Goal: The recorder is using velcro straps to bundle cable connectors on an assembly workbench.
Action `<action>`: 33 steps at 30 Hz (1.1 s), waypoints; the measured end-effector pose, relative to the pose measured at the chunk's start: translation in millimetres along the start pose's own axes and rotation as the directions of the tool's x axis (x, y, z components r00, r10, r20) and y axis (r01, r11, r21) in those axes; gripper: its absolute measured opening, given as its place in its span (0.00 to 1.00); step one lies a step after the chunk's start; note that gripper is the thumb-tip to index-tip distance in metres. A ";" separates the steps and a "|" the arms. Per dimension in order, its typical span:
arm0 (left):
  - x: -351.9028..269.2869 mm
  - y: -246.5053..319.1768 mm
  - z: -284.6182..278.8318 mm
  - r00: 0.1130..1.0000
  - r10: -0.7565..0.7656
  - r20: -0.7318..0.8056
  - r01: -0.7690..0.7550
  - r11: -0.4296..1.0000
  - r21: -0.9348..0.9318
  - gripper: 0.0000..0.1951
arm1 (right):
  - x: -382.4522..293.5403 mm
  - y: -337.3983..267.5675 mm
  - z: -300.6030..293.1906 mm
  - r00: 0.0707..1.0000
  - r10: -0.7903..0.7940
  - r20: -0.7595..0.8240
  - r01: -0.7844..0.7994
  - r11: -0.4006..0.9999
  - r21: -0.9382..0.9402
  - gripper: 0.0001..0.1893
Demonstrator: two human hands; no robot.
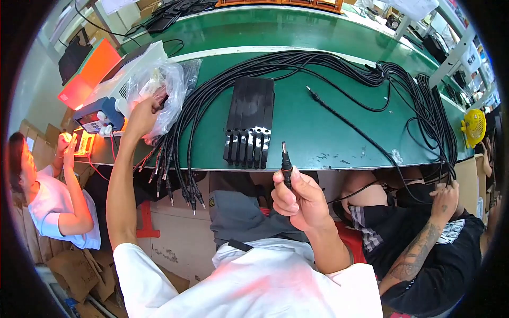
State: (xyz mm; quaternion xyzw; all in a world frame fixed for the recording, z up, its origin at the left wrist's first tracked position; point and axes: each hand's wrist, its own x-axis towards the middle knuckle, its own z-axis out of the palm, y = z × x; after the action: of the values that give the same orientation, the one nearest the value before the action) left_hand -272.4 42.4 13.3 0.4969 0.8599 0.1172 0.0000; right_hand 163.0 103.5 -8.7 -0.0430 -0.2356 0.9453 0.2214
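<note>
Upright in my right hand [304, 198] is the black plug end of a cable [286, 167], with a metal tip and a thin reddish ring; it stands just off the bench edge. My left hand [147, 115] reaches into a clear plastic bag [173, 91] at the left; its fingertips are partly hidden, so I cannot tell what they touch. Between the hands lie several flat black plastic parts [250, 107] side by side on the green bench top [318, 147]. A thick bundle of black cables [222, 79] arches behind them, its metal-tipped ends hanging over the front edge.
A single cable [346, 121] lies across the bench at the right. Left of the bag stand a blue-grey instrument [99, 115] and a light-coloured metal case [147, 59]. One co-worker [59, 198] is at the far left; another co-worker's tattooed arm [417, 246] holds cables at the right, near a yellow fan [474, 127].
</note>
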 end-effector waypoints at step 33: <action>-166.2 174.4 0.7 0.907 0.324 0.269 0.076 0.502 -0.862 0.16 | 16.6 18.8 14.0 0.790 -0.360 0.495 0.359 -0.382 -0.851 0.13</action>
State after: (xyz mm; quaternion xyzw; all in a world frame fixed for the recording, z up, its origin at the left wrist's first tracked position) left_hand -39.2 -15.9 28.4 0.5058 0.6298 0.4226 0.4109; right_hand 138.0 90.0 -4.6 -0.1174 -0.8686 0.2734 0.3962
